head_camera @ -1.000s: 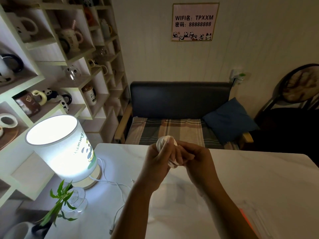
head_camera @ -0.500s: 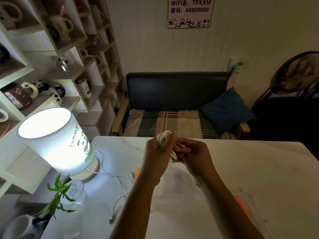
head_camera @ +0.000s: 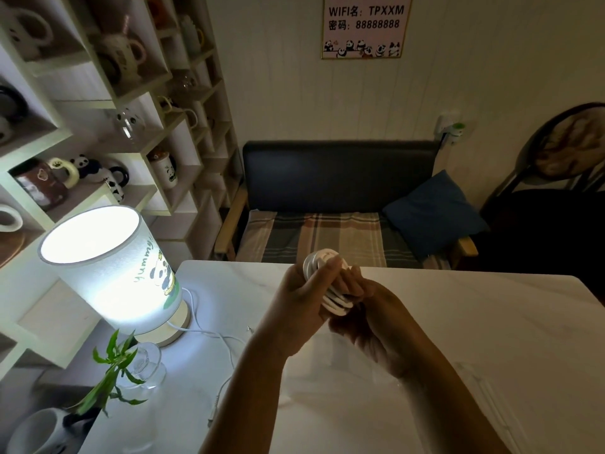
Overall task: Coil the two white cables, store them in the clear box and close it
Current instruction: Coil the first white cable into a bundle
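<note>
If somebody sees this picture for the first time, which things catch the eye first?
The lit lamp glows at the table's left edge. At centre, both hands, left and right, hold a coiled white cable above the table. A wifi sign hangs on the far wall.

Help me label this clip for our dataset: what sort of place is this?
Probably a small panda-themed café or guest lounge, not a workshop. A WIFI password sign hangs on the wall, shelves display many novelty mugs, and a bench sofa stands behind the white table, where both hands hold a coiled white cable.
</note>
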